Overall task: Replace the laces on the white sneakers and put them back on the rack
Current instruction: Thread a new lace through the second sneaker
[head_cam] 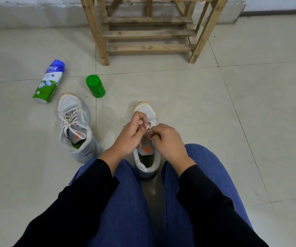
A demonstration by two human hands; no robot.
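Note:
A white sneaker (146,108) with an orange toe tip and green insole stands on the floor between my knees. My left hand (131,134) and my right hand (168,141) are both over its lacing area, each pinching a pale lace (150,124). The hands hide most of the lacing. A second white and grey sneaker (76,127), laced with a cream lace, stands to the left on the tiles. The wooden shoe rack (149,32) stands ahead by the wall, its slatted shelves bare.
A green and blue spray can (48,82) lies on the floor at the left. Its green cap (95,86) lies between the can and the rack. My blue-trousered legs (126,202) fill the foreground.

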